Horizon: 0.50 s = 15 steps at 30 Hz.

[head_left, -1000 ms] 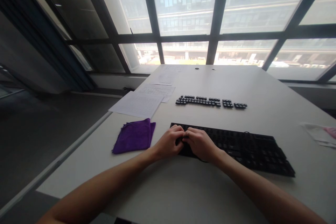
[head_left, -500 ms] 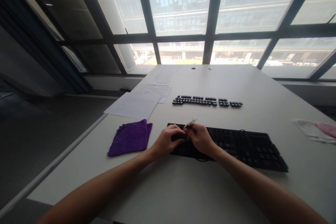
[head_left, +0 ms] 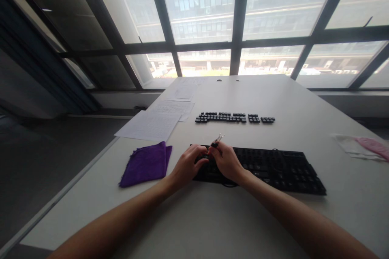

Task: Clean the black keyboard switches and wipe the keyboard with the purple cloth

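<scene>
Holding a small tool (head_left: 216, 142) with a dark body, the right hand (head_left: 227, 162) is over the left part of a black keyboard (head_left: 273, 166). Its grip is narrow, closed round that tool, whose two thin, pale prongs stick up and away from the person beyond the fingers. The left hand (head_left: 189, 164) is just beside it at the keyboard's left end, thumb and fingers curved toward each other; whether this grip holds anything I cannot tell, as the fingers and the dark keys merge. The keyboard lies flat on a white bench (head_left: 273, 95), slanting so that its right end comes nearer to the person. Part of a black cable (head_left: 230, 185) loops out from its near edge, below the right hand.

Beyond the keyboard, and apart from it, dark keycaps (head_left: 223, 117) are set out in a line: a long group at the left, then a compact block, then a smaller cluster at the right. To the left of the hands lies a folded purple cloth (head_left: 143, 164), and past it overlapping sheets of paper (head_left: 149, 124) run along the bench's left side. Near the right edge of the view lies a white and pink cloth (head_left: 360, 148). Large windows (head_left: 203, 6) rise behind the far end.
</scene>
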Each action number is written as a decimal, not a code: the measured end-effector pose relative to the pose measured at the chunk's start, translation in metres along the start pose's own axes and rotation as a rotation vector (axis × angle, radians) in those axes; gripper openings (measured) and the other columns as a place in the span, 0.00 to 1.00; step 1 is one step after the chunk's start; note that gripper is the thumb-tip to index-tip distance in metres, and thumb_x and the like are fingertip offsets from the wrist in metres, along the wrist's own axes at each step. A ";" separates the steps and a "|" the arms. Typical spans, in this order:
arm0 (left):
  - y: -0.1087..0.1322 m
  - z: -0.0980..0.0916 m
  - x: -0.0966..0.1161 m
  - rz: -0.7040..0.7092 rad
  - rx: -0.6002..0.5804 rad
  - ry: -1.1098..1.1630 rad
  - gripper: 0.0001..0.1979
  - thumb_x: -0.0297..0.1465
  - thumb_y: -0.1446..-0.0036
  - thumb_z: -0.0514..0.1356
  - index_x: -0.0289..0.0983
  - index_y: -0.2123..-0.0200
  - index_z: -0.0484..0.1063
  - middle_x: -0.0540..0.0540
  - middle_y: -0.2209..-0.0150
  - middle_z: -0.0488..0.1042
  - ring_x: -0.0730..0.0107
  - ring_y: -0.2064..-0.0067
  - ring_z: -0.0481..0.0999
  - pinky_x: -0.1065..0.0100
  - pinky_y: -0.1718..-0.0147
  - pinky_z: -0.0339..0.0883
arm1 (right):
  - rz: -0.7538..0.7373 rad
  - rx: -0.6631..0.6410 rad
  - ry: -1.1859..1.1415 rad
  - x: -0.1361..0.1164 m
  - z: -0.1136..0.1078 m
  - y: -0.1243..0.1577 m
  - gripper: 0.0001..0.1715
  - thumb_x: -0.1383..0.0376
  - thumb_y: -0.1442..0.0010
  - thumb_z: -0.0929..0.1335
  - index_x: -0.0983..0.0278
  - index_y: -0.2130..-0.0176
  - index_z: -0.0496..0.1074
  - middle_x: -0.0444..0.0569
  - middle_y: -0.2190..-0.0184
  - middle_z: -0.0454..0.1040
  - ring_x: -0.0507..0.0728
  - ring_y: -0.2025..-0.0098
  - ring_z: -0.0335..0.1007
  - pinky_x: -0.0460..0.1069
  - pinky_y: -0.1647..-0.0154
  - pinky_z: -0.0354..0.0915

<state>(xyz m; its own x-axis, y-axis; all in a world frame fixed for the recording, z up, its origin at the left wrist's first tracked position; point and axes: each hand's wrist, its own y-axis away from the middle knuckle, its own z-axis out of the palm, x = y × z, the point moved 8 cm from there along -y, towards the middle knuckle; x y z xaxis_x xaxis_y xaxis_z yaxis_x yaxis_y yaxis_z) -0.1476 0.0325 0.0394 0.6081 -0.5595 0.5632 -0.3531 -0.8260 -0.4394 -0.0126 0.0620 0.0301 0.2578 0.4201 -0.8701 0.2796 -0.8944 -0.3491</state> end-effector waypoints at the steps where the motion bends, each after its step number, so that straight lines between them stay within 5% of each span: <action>1: 0.000 0.000 0.001 0.008 0.001 0.001 0.08 0.28 0.39 0.62 0.40 0.57 0.68 0.48 0.61 0.72 0.66 0.58 0.72 0.64 0.58 0.67 | 0.001 -0.005 0.008 0.000 0.000 0.000 0.11 0.61 0.34 0.64 0.63 0.66 0.71 0.45 0.73 0.76 0.55 0.71 0.70 0.47 0.67 0.60; 11: 0.003 0.000 -0.010 -0.065 0.036 0.024 0.12 0.32 0.41 0.64 0.40 0.55 0.67 0.49 0.64 0.72 0.67 0.62 0.72 0.65 0.61 0.67 | -0.159 -0.135 0.065 -0.018 0.010 0.003 0.10 0.65 0.34 0.64 0.62 0.64 0.74 0.47 0.65 0.78 0.57 0.63 0.73 0.49 0.59 0.62; 15: 0.002 -0.001 -0.005 -0.028 0.027 0.017 0.10 0.28 0.41 0.63 0.40 0.57 0.67 0.48 0.62 0.71 0.66 0.60 0.72 0.65 0.59 0.67 | -0.078 -0.055 0.018 -0.009 0.004 0.001 0.11 0.62 0.33 0.64 0.63 0.66 0.73 0.47 0.69 0.77 0.56 0.67 0.72 0.49 0.62 0.63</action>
<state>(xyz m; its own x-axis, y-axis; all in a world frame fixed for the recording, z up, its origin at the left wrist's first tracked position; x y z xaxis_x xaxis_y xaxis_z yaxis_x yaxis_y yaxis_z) -0.1519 0.0334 0.0360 0.6048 -0.5376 0.5875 -0.3171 -0.8393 -0.4416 -0.0186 0.0565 0.0357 0.2494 0.4911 -0.8346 0.3493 -0.8495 -0.3954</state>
